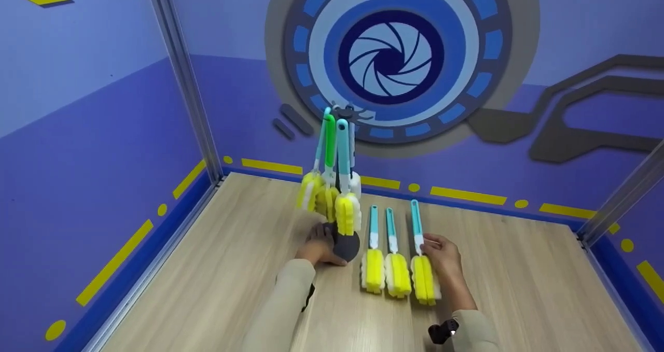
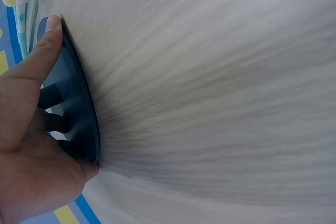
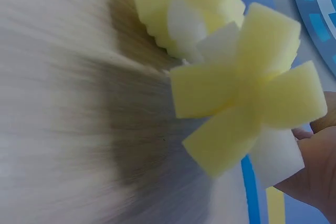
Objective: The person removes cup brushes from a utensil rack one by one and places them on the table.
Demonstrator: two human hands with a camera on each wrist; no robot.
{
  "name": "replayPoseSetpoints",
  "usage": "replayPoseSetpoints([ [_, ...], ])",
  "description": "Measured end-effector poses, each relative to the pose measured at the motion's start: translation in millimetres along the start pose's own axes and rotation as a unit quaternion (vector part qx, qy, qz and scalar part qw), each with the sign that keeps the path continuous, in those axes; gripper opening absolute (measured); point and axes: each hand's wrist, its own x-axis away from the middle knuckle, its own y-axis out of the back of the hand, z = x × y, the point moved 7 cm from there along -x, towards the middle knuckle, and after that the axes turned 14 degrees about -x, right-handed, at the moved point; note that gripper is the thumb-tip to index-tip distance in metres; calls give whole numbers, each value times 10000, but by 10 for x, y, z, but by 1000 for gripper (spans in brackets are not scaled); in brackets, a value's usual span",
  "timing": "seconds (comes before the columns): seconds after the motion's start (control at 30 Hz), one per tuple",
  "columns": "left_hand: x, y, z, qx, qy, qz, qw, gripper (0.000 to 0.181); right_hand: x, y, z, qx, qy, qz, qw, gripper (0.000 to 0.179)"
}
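Observation:
My left hand (image 1: 317, 245) grips the dark round base (image 1: 346, 247) of a stand. In the left wrist view the thumb (image 2: 46, 51) and little finger lie at opposite sides of the base's rim. Several sponge bottle brushes hang from the stand's top hooks (image 1: 348, 113), among them one with a green handle (image 1: 330, 142). My right hand (image 1: 445, 258) pinches the white neck of the rightmost of three blue-handled brushes (image 1: 424, 279) in a row on the table. Its yellow and white sponge head (image 3: 247, 93) fills the right wrist view, hiding most of the fingers.
Left of that brush lie the middle brush (image 1: 397, 274) and the left brush (image 1: 373, 270), handles pointing away from me. A wood-grain table (image 1: 539, 279) is enclosed by blue printed panels (image 1: 104, 160) with metal corner posts (image 1: 189, 82).

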Motion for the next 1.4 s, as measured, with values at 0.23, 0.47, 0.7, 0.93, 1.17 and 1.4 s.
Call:
replayPoseSetpoints([
  [0.23,10,41,3,108,49,-64,9999,119,-38,-9,-41,-226,-204,-70,9995,41],
  [0.47,12,48,17,-85,49,25,9999,115,-125,-66,-57,-251,-74,32,9997,42],
  [0.7,12,52,16,-36,71,15,10000,115,-191,-86,-99,-151,-125,53,9998,41],
  [0.93,7,51,0,145,2,-148,9998,117,-178,-40,-176,-180,-353,57,9992,43],
  [1.17,9,45,8,196,28,-197,9996,118,-161,-2,-236,-161,-417,43,9990,44],
  [1.4,12,14,-9,-324,-42,16,9995,112,-146,-47,-294,-116,-224,24,9997,42],
])
